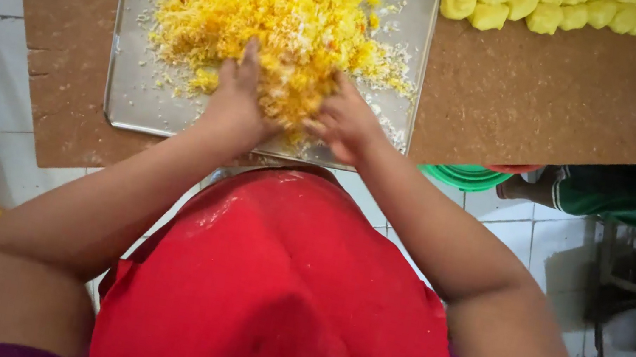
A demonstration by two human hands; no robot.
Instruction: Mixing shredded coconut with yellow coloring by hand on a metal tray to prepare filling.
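Hands (291, 109) cupping yellow shreds (277, 8), steel tray (122, 86), yellow lumps (553, 7) beyond

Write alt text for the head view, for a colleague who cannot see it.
Seen from above, a person's left hand and right hand press into a heap of yellow-orange shredded mixture on a metal tray set on a brown board. Shaped yellow lumps line the board's far right edge; a red apron fills the foreground.
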